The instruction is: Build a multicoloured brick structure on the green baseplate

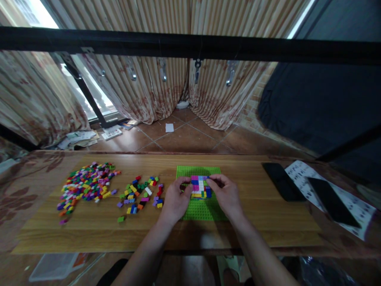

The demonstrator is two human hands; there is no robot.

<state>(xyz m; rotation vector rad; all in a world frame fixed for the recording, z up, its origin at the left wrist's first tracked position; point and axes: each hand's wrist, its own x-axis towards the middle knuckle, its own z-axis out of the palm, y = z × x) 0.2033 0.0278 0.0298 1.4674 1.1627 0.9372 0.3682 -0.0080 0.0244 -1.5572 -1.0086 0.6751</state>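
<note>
A multicoloured block of toy building bricks (199, 186), with pink, blue, white and yellow pieces, is on a green studded baseplate (198, 213) at the middle of the wooden board. My left hand (176, 198) grips the block's left edge, index finger and thumb bent against it. Across from it, my right hand (225, 194) has its thumb and fingers closed at the upper right corner of the block. The fingers cover parts of both side edges. Whether a single loose brick is pinched in either hand is too small to tell.
Left of the baseplate lies a small scatter of loose bricks (137, 194), and farther left a larger pile (87, 182). A black flat device (282, 182) rests at the board's right end. Beyond it, another dark device (333, 201) lies on a printed sheet (300, 169). A black bar (178, 45) crosses above.
</note>
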